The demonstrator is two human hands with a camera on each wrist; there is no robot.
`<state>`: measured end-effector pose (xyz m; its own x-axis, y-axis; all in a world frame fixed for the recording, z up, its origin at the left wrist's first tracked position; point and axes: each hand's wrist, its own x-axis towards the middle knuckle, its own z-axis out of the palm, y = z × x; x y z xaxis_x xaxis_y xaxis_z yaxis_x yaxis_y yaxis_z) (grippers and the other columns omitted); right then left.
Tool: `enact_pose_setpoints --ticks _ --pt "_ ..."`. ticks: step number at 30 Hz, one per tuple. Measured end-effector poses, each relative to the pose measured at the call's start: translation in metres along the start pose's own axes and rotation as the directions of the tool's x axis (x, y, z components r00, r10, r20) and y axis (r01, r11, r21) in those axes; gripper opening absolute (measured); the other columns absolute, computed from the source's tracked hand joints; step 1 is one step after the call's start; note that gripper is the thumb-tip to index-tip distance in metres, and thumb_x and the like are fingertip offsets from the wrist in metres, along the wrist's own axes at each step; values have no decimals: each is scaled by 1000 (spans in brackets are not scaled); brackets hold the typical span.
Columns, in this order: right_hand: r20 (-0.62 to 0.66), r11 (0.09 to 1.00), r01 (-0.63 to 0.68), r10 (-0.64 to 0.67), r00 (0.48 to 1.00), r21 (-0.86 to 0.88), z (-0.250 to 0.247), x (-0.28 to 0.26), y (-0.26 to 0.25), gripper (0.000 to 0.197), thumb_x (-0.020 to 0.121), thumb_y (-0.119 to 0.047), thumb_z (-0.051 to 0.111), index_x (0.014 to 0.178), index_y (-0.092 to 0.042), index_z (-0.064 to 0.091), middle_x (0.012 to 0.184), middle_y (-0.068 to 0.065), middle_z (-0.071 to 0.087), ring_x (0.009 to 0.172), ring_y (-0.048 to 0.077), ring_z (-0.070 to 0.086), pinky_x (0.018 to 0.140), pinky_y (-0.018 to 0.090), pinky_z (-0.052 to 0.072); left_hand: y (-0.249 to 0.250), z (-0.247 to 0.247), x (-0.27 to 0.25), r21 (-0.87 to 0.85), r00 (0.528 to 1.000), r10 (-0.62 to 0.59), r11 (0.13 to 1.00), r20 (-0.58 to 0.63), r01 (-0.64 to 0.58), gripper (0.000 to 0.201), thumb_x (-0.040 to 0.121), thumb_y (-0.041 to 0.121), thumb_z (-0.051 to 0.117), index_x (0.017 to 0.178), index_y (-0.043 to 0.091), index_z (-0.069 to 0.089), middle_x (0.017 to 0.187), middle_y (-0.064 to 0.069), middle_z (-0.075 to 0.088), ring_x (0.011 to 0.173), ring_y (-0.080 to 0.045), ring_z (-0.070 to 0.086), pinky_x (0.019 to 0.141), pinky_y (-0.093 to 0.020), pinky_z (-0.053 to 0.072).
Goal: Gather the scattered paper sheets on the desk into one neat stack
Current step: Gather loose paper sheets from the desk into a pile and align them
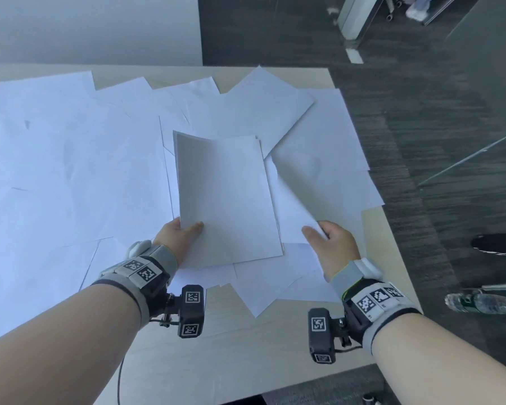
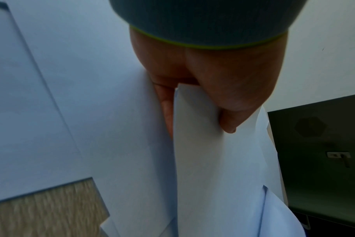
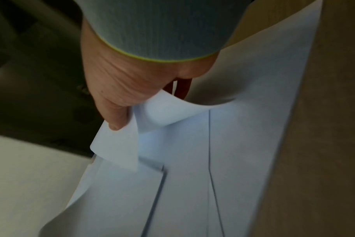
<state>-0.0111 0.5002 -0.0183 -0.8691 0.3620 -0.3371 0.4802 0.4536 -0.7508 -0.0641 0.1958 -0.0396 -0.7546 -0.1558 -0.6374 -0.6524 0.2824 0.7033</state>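
Note:
Several white paper sheets (image 1: 70,159) lie scattered and overlapping across the light wooden desk (image 1: 246,346). My left hand (image 1: 179,232) holds a small stack of sheets (image 1: 225,197) by its near left corner, thumb on top, lifted over the middle of the desk. In the left wrist view the stack (image 2: 209,160) sits between thumb and fingers of the left hand (image 2: 201,112). My right hand (image 1: 327,244) pinches the near corner of a single sheet (image 1: 295,211) just right of the stack. The right wrist view shows the right hand (image 3: 120,115) and that sheet's corner (image 3: 120,149) curling under the thumb.
The desk's right edge (image 1: 392,258) runs close to my right hand, with dark carpet (image 1: 421,127) beyond. A plastic water bottle (image 1: 479,302) lies on the floor at the right. Bare desk wood shows near the front edge.

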Motion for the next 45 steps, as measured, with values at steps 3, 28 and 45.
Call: enact_pose_setpoints --ticks 3,28,45 --pt "52 999 42 -43 998 13 14 -22 -8 42 86 -39 65 71 -3 50 58 -2 36 55 14 31 54 29 27 -2 -1 -2 -33 1000 -15 999 8 16 14 98 30 61 109 23 66 89 0 72 82 -27 70 81 -35 57" --pt "358 894 288 -159 920 -343 120 -79 -41 53 85 -70 47 128 -41 58 141 -22 53 132 5 46 110 32 37 -25 -47 -21 -290 954 -280 909 107 299 45 97 57 54 114 16 65 102 -4 71 100 -31 70 98 -48 56" --pt "83 785 -31 105 991 -619 83 -126 9 77 91 -59 55 156 -35 23 168 -12 3 153 13 11 119 40 27 -66 -93 -38 -250 987 -54 964 152 91 32 70 30 79 97 19 67 95 -7 74 90 -33 70 78 -43 57"
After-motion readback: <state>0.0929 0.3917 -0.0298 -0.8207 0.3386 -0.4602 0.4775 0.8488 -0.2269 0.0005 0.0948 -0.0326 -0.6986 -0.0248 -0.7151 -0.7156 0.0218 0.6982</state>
